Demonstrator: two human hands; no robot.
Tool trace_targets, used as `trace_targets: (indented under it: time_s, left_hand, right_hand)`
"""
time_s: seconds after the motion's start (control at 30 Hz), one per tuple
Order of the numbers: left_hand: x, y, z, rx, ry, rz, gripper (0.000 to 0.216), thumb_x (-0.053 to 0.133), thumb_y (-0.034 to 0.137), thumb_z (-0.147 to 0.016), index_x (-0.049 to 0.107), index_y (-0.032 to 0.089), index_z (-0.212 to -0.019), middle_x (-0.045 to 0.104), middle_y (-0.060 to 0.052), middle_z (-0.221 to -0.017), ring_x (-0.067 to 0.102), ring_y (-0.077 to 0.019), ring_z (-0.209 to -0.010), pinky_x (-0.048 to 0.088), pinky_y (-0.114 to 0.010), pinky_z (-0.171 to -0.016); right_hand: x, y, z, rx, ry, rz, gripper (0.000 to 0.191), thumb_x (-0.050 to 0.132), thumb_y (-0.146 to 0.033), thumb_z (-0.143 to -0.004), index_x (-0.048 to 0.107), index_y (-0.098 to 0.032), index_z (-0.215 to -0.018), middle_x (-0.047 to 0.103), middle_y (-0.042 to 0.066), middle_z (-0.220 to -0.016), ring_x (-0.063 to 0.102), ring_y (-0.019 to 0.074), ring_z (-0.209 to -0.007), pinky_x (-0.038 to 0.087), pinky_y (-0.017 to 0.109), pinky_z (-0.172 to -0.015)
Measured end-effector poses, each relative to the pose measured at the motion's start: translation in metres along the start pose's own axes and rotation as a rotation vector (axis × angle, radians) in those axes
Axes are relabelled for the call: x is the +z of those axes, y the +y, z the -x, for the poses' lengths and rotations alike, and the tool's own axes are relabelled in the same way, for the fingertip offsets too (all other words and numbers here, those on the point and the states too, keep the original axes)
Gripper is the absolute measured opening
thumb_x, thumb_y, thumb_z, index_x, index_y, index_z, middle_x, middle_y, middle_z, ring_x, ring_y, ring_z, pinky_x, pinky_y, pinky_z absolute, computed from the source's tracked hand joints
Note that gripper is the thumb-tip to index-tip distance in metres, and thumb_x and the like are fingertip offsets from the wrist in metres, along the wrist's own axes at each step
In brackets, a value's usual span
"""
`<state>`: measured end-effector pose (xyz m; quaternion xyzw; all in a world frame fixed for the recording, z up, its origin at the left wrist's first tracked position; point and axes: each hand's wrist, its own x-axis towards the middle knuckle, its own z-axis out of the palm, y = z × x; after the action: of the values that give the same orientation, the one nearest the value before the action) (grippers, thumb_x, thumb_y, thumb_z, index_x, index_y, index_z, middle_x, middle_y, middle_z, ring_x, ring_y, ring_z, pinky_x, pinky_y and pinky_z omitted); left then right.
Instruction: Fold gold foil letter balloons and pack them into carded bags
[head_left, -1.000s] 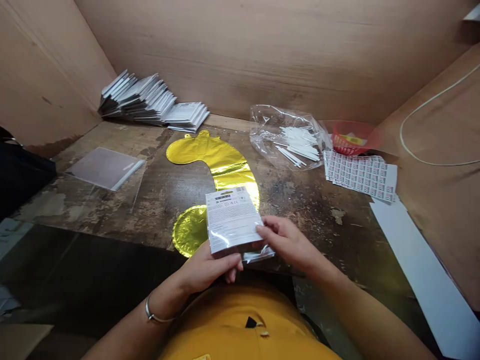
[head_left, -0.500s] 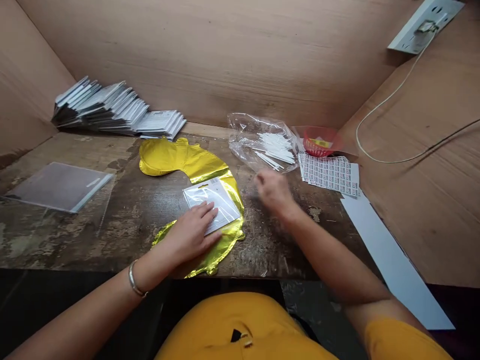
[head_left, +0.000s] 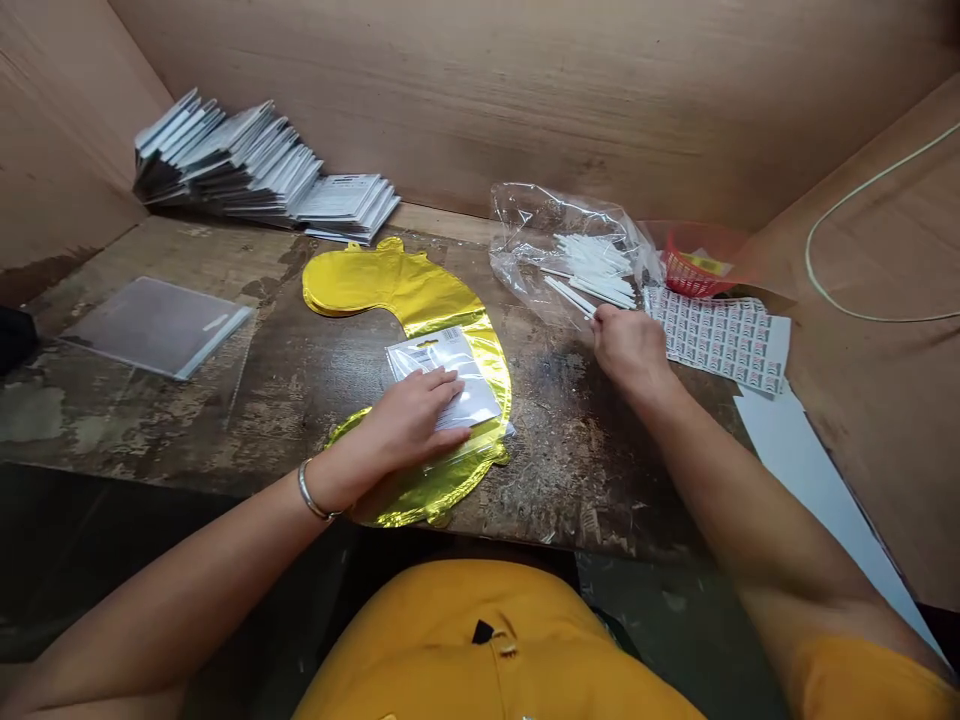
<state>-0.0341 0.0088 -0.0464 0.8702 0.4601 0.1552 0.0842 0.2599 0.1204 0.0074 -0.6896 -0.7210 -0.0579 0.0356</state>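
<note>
My left hand (head_left: pixel 412 420) lies flat, fingers stretched out, on a clear-wrapped white packet (head_left: pixel 442 355) with a hang hole and a barcode. Beneath the packet is a flat gold foil balloon (head_left: pixel 450 290), curved and spread on the table. My right hand (head_left: pixel 634 350) is closed, its fingertips pinching the near end of a thin white straw (head_left: pixel 574 297) at the mouth of a clear plastic bag (head_left: pixel 525 235). Several more white straws (head_left: pixel 596 265) lie loose in that bag. The exact grip is partly hidden by the fingers.
Stacked white packets (head_left: pixel 247 165) lean along the back left. A clear plastic sleeve (head_left: pixel 154 325) lies at left. On the right are sticker sheets (head_left: pixel 716 335), a red basket (head_left: pixel 694 270) and a long white board (head_left: pixel 817 480). A pale cable (head_left: pixel 814 270) hangs by the right wall.
My right hand has moved forward and right to the straw ends, and its fingers have closed there. My left hand still rests on the packet. The view has shifted.
</note>
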Motion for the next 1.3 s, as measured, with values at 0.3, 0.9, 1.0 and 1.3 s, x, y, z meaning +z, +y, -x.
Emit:
trace_targets:
  time_s: [0.3, 0.9, 1.0, 1.3]
  left_hand:
    - [-0.03, 0.013, -0.015, -0.11, -0.122, 0.171, 0.038, 0.04, 0.04, -0.096, 0.068, 0.018, -0.085, 0.067, -0.004, -0.077, 0.057, -0.0163, -0.068, 0.038, -0.027, -0.064]
    - [-0.024, -0.001, -0.019, -0.106, -0.098, -0.078, 0.083, 0.061, 0.076, -0.07, 0.057, 0.016, -0.127, 0.057, -0.019, -0.13, 0.049, -0.0387, -0.123, 0.017, -0.058, -0.11]
    - [-0.011, -0.01, -0.017, -0.12, -0.157, -0.124, 0.108, 0.058, 0.082, -0.067, 0.032, 0.016, -0.149, 0.02, -0.024, -0.157, 0.017, -0.0485, -0.142, 0.008, -0.064, -0.112]
    - [-0.005, -0.011, -0.012, -0.137, -0.2, -0.106, 0.105, 0.056, 0.08, -0.07, 0.026, 0.021, -0.152, 0.016, -0.021, -0.159, 0.011, -0.0485, -0.144, 0.01, -0.064, -0.113]
  right_hand:
    - [-0.055, -0.019, 0.141, -0.405, 0.04, -0.685, 0.016, 0.06, -0.024, -0.089, 0.073, -0.021, -0.098, 0.075, 0.003, -0.084, 0.069, 0.0173, -0.071, 0.053, 0.027, -0.064]
    - [0.006, -0.057, 0.135, -0.558, 0.12, -0.286, 0.023, 0.049, -0.021, -0.092, 0.058, -0.019, -0.071, 0.064, 0.005, -0.067, 0.054, 0.0169, -0.063, 0.034, 0.028, -0.062]
    - [0.015, -0.065, 0.132, -0.507, 0.05, -0.298, 0.015, 0.051, -0.022, -0.092, 0.058, -0.02, -0.078, 0.065, 0.004, -0.07, 0.054, 0.0173, -0.064, 0.033, 0.027, -0.062]
    - [0.017, -0.06, 0.095, -0.565, -0.157, -0.419, 0.007, 0.067, -0.019, -0.083, 0.061, -0.019, -0.08, 0.067, 0.004, -0.08, 0.058, 0.0175, -0.075, 0.036, 0.025, -0.066]
